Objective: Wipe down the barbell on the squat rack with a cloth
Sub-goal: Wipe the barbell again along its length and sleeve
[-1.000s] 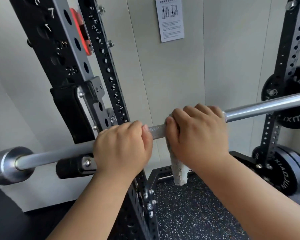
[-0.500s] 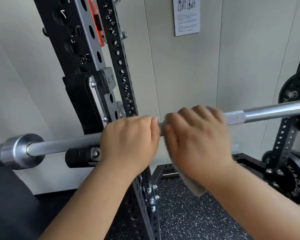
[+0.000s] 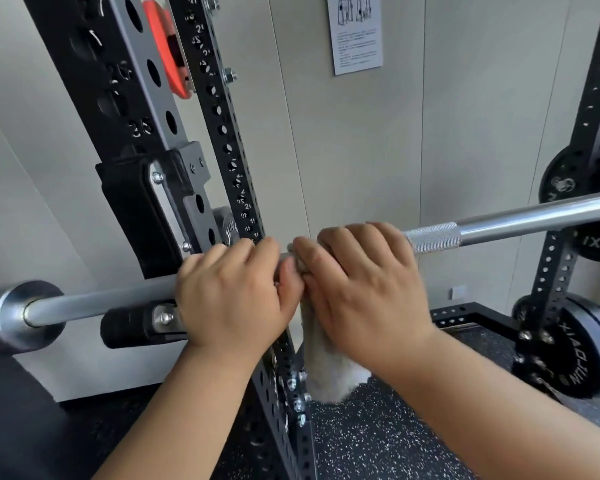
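Head view looks down along a steel barbell [image 3: 520,221] that crosses the frame from the lower left to the right edge, rising slightly toward the right. Both hands sit on it near the centre of the frame, side by side and touching. The left hand [image 3: 232,292] is curled over the bare bar, fingers wrapped over the top and thumb tucked toward the other hand. The right hand [image 3: 364,289] is closed around the bar with a pale cloth [image 3: 326,368] trapped under its palm; the cloth's loose end hangs down below the hands, in front of the speckled rubber floor [image 3: 395,438]. A bit of the cloth shows between the two hands at the top of the bar.

Just right of the right hand a knurled stretch of the bar is bare, then smooth shiny steel runs on to the frame's right edge. At the lower left the bar's collar and sleeve [image 3: 18,313] stick out past the black rack upright [image 3: 125,109], which fills the upper left with its numbered holes. A black hook [image 3: 142,327] on that upright sits just under the bar. An orange part [image 3: 167,46] shows behind the upright near the top. At the right edge, black weight plates [image 3: 575,351] hang on another perforated post. A printed sheet [image 3: 357,32] is fixed to the grey wall at the top centre.
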`<state>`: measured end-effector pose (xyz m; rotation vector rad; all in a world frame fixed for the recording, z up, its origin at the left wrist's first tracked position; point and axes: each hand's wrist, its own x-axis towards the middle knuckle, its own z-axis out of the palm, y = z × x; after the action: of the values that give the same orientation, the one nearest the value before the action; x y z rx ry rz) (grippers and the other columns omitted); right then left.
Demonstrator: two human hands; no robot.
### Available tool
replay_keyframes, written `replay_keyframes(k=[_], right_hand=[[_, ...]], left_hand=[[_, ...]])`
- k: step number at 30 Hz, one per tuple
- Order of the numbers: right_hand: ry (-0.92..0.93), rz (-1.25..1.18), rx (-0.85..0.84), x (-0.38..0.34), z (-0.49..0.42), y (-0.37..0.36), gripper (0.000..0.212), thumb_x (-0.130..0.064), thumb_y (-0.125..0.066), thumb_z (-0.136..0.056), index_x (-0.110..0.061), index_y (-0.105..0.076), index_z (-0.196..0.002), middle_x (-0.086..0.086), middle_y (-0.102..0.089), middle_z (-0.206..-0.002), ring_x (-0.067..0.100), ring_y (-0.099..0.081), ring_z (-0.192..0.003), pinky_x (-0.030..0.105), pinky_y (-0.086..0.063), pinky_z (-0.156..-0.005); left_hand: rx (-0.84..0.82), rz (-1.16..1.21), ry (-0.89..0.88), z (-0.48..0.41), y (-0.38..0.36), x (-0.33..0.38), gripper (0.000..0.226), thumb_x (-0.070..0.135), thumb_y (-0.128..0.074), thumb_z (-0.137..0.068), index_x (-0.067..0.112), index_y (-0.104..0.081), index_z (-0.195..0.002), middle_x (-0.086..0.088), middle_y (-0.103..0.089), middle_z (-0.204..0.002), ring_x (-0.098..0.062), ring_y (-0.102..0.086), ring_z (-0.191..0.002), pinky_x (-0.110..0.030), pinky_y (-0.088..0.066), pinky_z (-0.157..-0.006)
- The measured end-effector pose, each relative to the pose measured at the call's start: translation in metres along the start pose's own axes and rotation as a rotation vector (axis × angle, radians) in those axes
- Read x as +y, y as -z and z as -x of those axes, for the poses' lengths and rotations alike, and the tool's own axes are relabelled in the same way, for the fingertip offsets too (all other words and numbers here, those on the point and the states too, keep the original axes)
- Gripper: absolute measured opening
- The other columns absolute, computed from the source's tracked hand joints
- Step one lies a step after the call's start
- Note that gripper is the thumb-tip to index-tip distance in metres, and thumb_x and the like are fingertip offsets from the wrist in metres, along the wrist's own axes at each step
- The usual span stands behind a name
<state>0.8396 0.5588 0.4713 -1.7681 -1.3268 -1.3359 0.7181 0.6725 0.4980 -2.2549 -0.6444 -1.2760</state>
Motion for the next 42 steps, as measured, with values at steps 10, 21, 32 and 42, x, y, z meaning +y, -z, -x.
replay_keyframes(k=[10,21,32,42], right_hand=[[-0.132,0.032,-0.002,0.016,-0.013,0.009,0.037,-0.040,-0.046,-0.106,-0.020,-0.066,-0.082,0.000,-0.059,-0.073,0.031,-0.056,-0.068,0.039,-0.039,-0.068],[-0.188,0.064,0.042,0.011,-0.018,0.000,0.037,-0.034,-0.045,-0.103,-0.019,-0.058,-0.072,0.001,-0.052,-0.065,0.032,-0.052,-0.061,0.039,-0.035,-0.066],[-0.229,0.114,0.037,0.026,-0.029,0.002,0.044,-0.039,-0.049,-0.100,-0.021,-0.049,-0.060,0.002,-0.044,-0.051,0.029,-0.037,-0.046,0.032,-0.023,-0.057],[-0.191,0.078,0.034,0.053,-0.019,0.014,0.042,-0.043,-0.043,-0.105,-0.024,-0.046,-0.068,-0.006,-0.043,-0.057,0.027,-0.043,-0.054,0.037,-0.030,-0.063]], left_hand=[[-0.343,0.003,0.078,-0.027,0.023,0.004,0.058,0.050,-0.021,-0.101,0.021,-0.047,-0.059,0.006,-0.049,-0.050,-0.016,-0.048,-0.047,-0.027,-0.033,-0.049],[-0.445,0.025,0.092,-0.035,0.027,0.005,0.059,0.050,-0.022,-0.102,0.019,-0.052,-0.061,0.003,-0.054,-0.055,-0.016,-0.051,-0.053,-0.030,-0.036,-0.054],[-0.474,0.003,0.127,-0.036,0.025,0.007,0.058,0.046,-0.021,-0.104,0.016,-0.047,-0.062,0.000,-0.049,-0.055,-0.026,-0.050,-0.054,-0.033,-0.040,-0.058],[-0.120,0.035,0.098,0.017,0.004,0.031,0.036,0.038,-0.036,-0.106,0.019,-0.066,-0.114,-0.001,-0.063,-0.115,-0.033,-0.056,-0.108,-0.059,-0.031,-0.110]])
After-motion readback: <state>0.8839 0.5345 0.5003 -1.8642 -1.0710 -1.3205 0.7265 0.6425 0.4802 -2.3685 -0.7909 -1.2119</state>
